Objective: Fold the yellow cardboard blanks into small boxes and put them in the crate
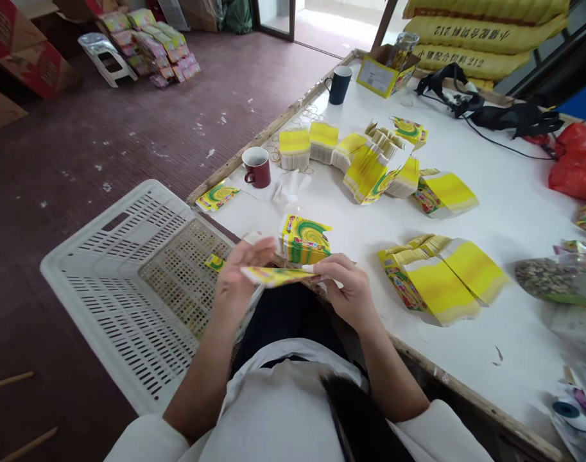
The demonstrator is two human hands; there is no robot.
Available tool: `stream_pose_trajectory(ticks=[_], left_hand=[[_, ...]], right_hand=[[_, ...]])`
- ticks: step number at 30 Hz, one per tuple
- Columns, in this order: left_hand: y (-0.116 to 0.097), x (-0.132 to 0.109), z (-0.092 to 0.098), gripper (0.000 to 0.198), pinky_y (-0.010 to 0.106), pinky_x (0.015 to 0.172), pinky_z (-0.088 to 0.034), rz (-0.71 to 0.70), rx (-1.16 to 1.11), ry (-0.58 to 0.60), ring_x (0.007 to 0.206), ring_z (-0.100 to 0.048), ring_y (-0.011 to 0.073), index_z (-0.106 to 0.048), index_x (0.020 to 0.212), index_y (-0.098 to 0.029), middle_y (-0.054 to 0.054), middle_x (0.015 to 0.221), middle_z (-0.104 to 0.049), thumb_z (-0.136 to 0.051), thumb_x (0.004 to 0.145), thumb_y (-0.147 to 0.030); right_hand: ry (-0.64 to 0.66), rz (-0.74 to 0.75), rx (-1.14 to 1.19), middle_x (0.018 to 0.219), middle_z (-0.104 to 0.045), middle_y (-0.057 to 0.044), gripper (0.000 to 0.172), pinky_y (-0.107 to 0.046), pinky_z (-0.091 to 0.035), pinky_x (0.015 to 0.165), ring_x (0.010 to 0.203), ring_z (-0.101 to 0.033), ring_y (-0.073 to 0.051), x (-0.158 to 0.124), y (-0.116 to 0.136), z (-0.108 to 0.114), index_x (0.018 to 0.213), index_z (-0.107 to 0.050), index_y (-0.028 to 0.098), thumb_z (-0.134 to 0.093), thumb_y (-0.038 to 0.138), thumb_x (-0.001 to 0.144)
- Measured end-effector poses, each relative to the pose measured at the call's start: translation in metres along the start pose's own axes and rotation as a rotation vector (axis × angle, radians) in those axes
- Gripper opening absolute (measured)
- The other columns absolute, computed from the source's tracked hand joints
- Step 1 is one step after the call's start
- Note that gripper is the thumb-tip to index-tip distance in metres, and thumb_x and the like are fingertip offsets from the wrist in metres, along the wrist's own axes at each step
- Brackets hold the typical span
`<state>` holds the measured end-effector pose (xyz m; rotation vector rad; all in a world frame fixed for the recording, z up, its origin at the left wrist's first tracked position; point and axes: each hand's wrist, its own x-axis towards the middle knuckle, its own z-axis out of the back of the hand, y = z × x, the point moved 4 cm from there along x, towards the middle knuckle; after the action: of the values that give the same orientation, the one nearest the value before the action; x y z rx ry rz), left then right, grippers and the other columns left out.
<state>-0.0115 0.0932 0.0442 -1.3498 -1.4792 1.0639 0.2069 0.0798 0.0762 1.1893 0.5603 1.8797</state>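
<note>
White table, stacked yellow cartons, maroon mug

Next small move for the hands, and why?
Probably close the open left hand on the free end of the flat yellow-and-green printed cardboard piece. The right hand grips only the opposite end, and the left hand is already beside the free one, so a second grip would likely steady it.

Held carton, its print blurred
</note>
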Motion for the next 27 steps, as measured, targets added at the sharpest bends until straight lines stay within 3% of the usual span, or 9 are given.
stream_pose_trajectory(ticks=[3, 6, 9, 11, 13, 16, 19, 23, 27], left_hand=[[-0.022, 0.003, -0.001, 0.105, 0.053, 0.111, -0.05, -0.025, 0.277, 0.309, 0.131, -0.063, 0.0366, -0.058, 0.14, -0.028, 0.014, 0.144, -0.064, -0.077, 0.055, -0.087], [-0.015, -0.007, -0.018, 0.097, 0.048, 0.104, -0.055, 0.105, 0.67, 0.475, 0.123, -0.067, 0.0344, -0.051, 0.144, -0.026, 0.012, 0.135, -0.068, -0.091, 0.062, -0.059], [-0.002, -0.016, -0.032, 0.069, 0.043, 0.095, -0.059, 0.119, 0.851, 0.354, 0.11, -0.071, 0.0286, -0.051, 0.14, -0.023, 0.009, 0.122, -0.073, -0.079, 0.08, -0.041], [0.004, -0.02, -0.038, 0.071, 0.042, 0.095, -0.058, 0.04, 0.904, 0.305, 0.111, -0.071, 0.0283, -0.047, 0.141, -0.022, 0.01, 0.124, -0.071, -0.078, 0.079, -0.036], [0.008, -0.023, -0.041, 0.079, 0.041, 0.094, -0.059, -0.048, 0.934, 0.316, 0.112, -0.071, 0.0287, -0.041, 0.144, -0.022, 0.011, 0.127, -0.069, -0.08, 0.077, -0.033], [0.01, -0.024, -0.043, 0.081, 0.039, 0.088, -0.06, -0.183, 0.983, 0.324, 0.11, -0.072, 0.0285, -0.035, 0.146, -0.023, 0.012, 0.128, -0.067, -0.08, 0.08, -0.032], [0.013, -0.028, -0.049, 0.073, 0.034, 0.082, -0.06, -0.321, 1.0, 0.365, 0.106, -0.073, 0.0265, -0.035, 0.142, -0.024, 0.01, 0.12, -0.068, -0.077, 0.082, -0.026], [0.016, -0.033, -0.053, 0.073, 0.033, 0.079, -0.06, -0.432, 0.998, 0.329, 0.102, -0.073, 0.025, -0.035, 0.14, -0.024, 0.009, 0.117, -0.065, -0.077, 0.08, -0.02], [0.018, -0.031, -0.05, 0.066, 0.034, 0.079, -0.059, -0.375, 1.009, 0.38, 0.102, -0.072, 0.025, -0.039, 0.134, -0.028, 0.007, 0.118, -0.063, -0.072, 0.078, -0.017]], right_hand=[[0.086, 0.195, -0.218, 0.091, -0.074, 0.0, 0.029, -0.035, -0.051, 0.091, 0.091, -0.062, -0.018, 0.0, 0.011, 0.004, 0.101, -0.071, 0.03, -0.057, 0.005, 0.097], [0.09, 0.267, -0.281, 0.101, -0.074, 0.002, 0.028, -0.045, -0.038, 0.116, 0.105, -0.062, -0.02, -0.006, 0.016, -0.004, 0.109, -0.07, 0.036, -0.059, 0.012, 0.098], [-0.144, 0.048, -0.182, 0.131, -0.064, -0.007, 0.044, -0.055, -0.035, 0.12, 0.127, -0.056, -0.028, -0.012, 0.005, -0.004, 0.14, -0.054, 0.035, -0.063, 0.031, 0.097], [-0.236, -0.175, -0.016, 0.145, -0.054, -0.015, 0.063, -0.057, -0.041, 0.116, 0.135, -0.052, -0.033, -0.015, -0.008, -0.005, 0.153, -0.04, 0.027, -0.062, 0.046, 0.096], [-0.171, -0.361, 0.199, 0.145, -0.057, -0.016, 0.063, -0.053, -0.047, 0.112, 0.133, -0.056, -0.033, -0.016, -0.017, -0.011, 0.151, -0.043, 0.023, -0.054, 0.057, 0.099], [-0.02, -0.535, 0.438, 0.127, -0.07, -0.012, 0.056, -0.048, -0.052, 0.105, 0.12, -0.065, -0.031, -0.015, -0.019, -0.022, 0.133, -0.062, 0.023, -0.047, 0.065, 0.099], [-0.004, -0.639, 0.535, 0.114, -0.075, -0.008, 0.048, -0.044, -0.056, 0.099, 0.107, -0.069, -0.029, -0.015, -0.019, -0.032, 0.117, -0.07, 0.024, -0.065, 0.063, 0.09], [0.002, -0.728, 0.676, 0.116, -0.075, -0.007, 0.049, -0.043, -0.058, 0.097, 0.108, -0.07, -0.028, -0.019, -0.029, -0.043, 0.118, -0.071, 0.025, -0.074, 0.06, 0.084], [0.025, -0.582, 0.512, 0.124, -0.073, -0.01, 0.056, -0.048, -0.054, 0.106, 0.119, -0.068, -0.03, -0.021, -0.035, -0.038, 0.125, -0.069, 0.024, -0.059, 0.069, 0.092]])
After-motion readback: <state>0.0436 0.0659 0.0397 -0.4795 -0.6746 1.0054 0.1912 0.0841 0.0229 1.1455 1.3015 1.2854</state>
